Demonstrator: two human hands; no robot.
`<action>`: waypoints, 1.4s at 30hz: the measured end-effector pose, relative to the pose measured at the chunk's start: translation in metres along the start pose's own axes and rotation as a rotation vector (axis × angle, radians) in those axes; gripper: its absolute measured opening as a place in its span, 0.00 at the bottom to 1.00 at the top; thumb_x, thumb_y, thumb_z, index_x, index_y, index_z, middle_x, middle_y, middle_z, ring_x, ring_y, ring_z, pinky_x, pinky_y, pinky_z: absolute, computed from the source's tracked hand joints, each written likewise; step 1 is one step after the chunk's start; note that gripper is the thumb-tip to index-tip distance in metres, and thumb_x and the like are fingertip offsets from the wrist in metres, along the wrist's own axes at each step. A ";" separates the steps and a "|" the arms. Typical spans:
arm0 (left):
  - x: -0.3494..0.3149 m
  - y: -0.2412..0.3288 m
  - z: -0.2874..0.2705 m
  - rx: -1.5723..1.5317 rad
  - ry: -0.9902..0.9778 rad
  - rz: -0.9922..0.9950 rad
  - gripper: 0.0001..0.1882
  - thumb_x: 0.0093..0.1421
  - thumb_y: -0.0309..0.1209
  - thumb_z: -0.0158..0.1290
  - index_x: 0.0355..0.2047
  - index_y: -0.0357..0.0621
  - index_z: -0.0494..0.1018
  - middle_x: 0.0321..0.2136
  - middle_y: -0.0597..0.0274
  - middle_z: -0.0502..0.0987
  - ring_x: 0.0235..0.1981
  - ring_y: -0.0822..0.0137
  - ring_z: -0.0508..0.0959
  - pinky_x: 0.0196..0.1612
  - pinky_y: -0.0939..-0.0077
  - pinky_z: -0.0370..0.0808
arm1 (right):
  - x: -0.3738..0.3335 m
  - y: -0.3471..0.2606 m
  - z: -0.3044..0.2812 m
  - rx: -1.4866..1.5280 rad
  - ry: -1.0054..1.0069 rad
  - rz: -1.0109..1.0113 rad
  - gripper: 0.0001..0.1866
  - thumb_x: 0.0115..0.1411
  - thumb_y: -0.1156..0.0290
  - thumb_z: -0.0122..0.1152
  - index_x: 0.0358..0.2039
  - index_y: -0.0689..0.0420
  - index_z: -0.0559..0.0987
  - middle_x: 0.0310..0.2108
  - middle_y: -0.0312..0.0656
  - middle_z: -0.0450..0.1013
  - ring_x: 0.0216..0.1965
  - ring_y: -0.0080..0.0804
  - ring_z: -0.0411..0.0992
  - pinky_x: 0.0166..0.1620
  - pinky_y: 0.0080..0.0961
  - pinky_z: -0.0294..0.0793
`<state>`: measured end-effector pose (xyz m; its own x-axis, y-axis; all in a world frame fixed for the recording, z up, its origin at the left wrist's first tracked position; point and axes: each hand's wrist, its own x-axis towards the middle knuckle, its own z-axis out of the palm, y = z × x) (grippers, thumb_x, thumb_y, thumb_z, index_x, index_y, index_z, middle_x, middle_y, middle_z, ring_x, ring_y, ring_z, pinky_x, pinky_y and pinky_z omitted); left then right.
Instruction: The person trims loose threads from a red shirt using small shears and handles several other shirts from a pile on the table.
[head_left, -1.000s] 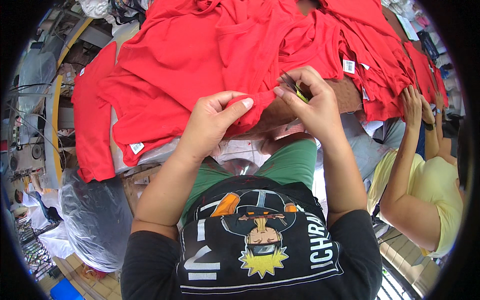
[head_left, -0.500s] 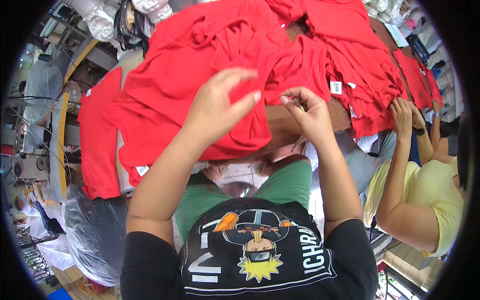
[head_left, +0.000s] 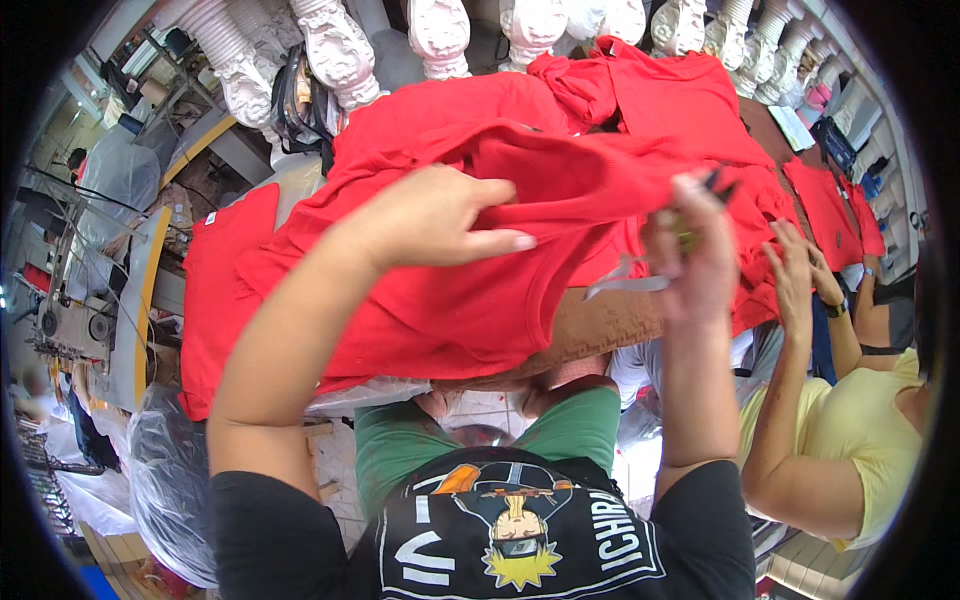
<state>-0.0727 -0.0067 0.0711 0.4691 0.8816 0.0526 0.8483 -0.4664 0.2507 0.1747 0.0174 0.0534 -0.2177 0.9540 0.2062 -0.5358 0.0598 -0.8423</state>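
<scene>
- I saw the red garment (head_left: 430,310) spread over the brown-covered table (head_left: 610,322), its opening gaping between the hands.
- The left hand (head_left: 440,215) stood at that opening, thumb and forefinger well parted; I couldn't tell whether they touched cloth.
- The right hand (head_left: 695,255) was curled closed around small snips (head_left: 687,240); it was blurred, so I couldn't tell if it pinched the garment's edge too.
- I judged it best to keep the edge taut and the dark blades angled off the knit.
- The cloth looked soft, ribbed along the band, loosely folded; a limp white strip (head_left: 640,284) hung by the right hand, and carved white balusters (head_left: 440,35) stood behind.
</scene>
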 end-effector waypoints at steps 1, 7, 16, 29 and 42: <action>-0.013 -0.009 -0.015 0.068 -0.021 -0.007 0.26 0.55 0.53 0.54 0.34 0.38 0.74 0.24 0.46 0.75 0.30 0.49 0.78 0.49 0.56 0.68 | 0.001 -0.019 0.010 -0.005 0.121 -0.064 0.10 0.60 0.66 0.56 0.23 0.47 0.68 0.09 0.26 0.58 0.08 0.14 0.52 0.14 0.15 0.49; -0.053 -0.015 -0.087 0.865 0.274 -0.453 0.24 0.52 0.51 0.57 0.38 0.44 0.77 0.36 0.55 0.79 0.44 0.56 0.76 0.59 0.34 0.50 | 0.089 -0.100 -0.033 -0.038 0.037 -0.225 0.09 0.60 0.68 0.56 0.24 0.52 0.71 0.16 0.29 0.65 0.10 0.17 0.52 0.16 0.17 0.51; -0.138 0.090 0.042 0.438 0.064 -0.445 0.38 0.52 0.50 0.58 0.57 0.41 0.64 0.45 0.50 0.74 0.51 0.53 0.72 0.59 0.35 0.52 | 0.014 0.003 -0.120 -0.329 0.421 0.004 0.04 0.58 0.68 0.59 0.31 0.52 0.73 0.11 0.27 0.59 0.09 0.16 0.53 0.15 0.18 0.58; -0.088 0.044 0.096 -0.494 0.400 -0.228 0.17 0.52 0.31 0.61 0.41 0.37 0.76 0.40 0.53 0.77 0.42 0.59 0.78 0.46 0.69 0.72 | -0.029 0.054 -0.094 -0.914 0.008 -0.042 0.08 0.59 0.71 0.61 0.37 0.60 0.81 0.32 0.33 0.76 0.34 0.16 0.70 0.40 0.16 0.69; 0.036 0.019 0.146 -0.301 0.348 -0.455 0.13 0.51 0.37 0.62 0.29 0.40 0.79 0.32 0.54 0.76 0.33 0.57 0.78 0.39 0.67 0.75 | -0.030 0.095 -0.090 -1.009 0.060 0.028 0.14 0.53 0.67 0.65 0.38 0.61 0.78 0.22 0.37 0.74 0.24 0.18 0.68 0.31 0.19 0.69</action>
<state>-0.0039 0.0054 -0.0636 -0.0713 0.9821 0.1744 0.8140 -0.0438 0.5792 0.2035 0.0210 -0.0774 -0.1630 0.9705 0.1776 0.4149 0.2308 -0.8801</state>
